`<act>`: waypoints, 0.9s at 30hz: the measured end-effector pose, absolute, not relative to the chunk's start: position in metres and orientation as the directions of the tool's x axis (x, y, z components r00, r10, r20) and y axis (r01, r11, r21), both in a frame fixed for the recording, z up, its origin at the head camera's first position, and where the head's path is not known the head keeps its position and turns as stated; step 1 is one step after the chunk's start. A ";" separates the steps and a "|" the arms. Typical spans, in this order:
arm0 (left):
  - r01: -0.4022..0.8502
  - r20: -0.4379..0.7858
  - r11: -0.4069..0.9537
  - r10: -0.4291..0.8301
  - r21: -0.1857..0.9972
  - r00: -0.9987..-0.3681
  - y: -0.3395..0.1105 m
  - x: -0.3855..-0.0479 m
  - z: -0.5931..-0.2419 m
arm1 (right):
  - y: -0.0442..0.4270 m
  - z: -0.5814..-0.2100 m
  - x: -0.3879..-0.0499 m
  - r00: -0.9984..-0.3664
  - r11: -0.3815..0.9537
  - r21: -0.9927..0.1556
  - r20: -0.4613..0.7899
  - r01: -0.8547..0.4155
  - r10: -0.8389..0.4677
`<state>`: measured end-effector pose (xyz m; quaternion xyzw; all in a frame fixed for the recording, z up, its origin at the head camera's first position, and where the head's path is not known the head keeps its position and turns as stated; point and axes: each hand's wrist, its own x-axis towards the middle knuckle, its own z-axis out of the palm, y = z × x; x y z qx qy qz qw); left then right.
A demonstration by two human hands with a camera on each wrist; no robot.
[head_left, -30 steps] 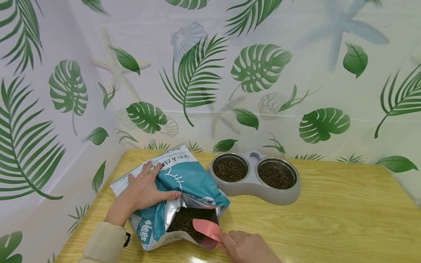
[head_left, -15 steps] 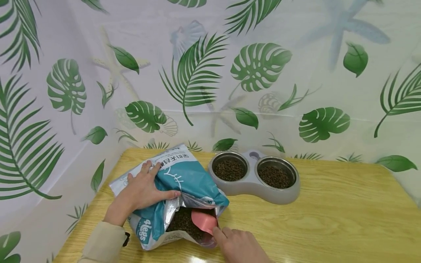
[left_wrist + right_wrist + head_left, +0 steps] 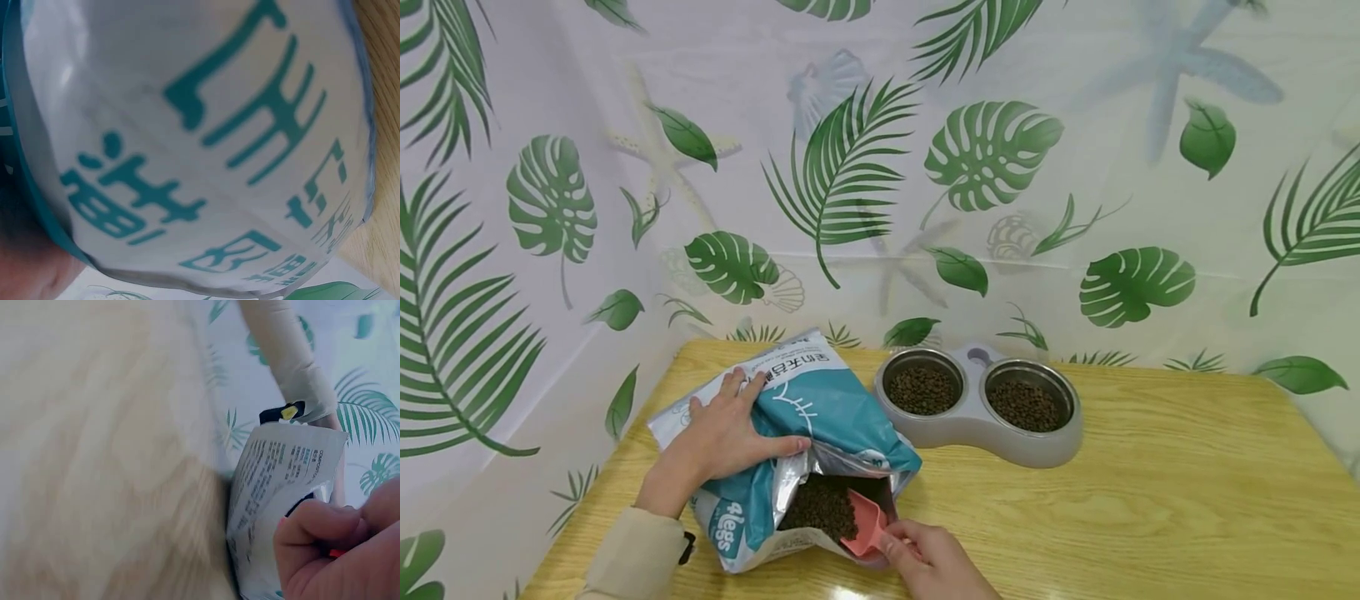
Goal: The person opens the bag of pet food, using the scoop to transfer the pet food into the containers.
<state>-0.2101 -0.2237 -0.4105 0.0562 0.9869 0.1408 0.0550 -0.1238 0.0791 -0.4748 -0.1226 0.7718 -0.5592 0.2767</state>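
A teal and white pet food bag (image 3: 838, 408) lies on its side at the table's left, its torn mouth facing the front. Dark kibble (image 3: 820, 510) shows inside. My left hand (image 3: 726, 437) rests on top of the bag, fingers spread and thumb near the silver lining. My right hand (image 3: 936, 560) grips the handle of a pink scoop (image 3: 868, 523), whose head is inside the bag's mouth at the right, touching the kibble. In the right wrist view, the bag's printed underside (image 3: 275, 481) stands beside my curled fingers (image 3: 315, 528); the scoop is mostly hidden there.
Behind and right of the bag stands a grey double feeder (image 3: 958, 429) with two steel bowls. Both the left bowl's kibble (image 3: 921, 390) and the right bowl's kibble (image 3: 1024, 406) are visible. A leaf-printed cloth (image 3: 1000, 292) hangs along the wooden table's (image 3: 1187, 483) back edge.
The scoop first moved up and deeper into the bag's mouth, then down, and its head turned so the hollow faces the kibble on the left. My left hand and the bag have stayed put.
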 end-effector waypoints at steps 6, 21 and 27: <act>0.094 -0.093 0.955 0.125 0.282 -0.988 -0.223 -0.210 -0.409 | 0.077 -0.474 -0.116 -0.788 0.090 -0.934 -0.340 0.345 -0.513; 0.094 -0.101 0.956 0.126 0.277 -0.987 -0.223 -0.210 -0.405 | 0.104 -0.469 -0.114 -0.759 -0.030 -0.918 -0.308 0.395 -0.574; 0.086 -0.111 0.954 0.122 0.287 -0.986 -0.223 -0.209 -0.408 | 0.114 -0.465 -0.112 -0.695 -0.189 -0.861 -0.232 0.472 -0.680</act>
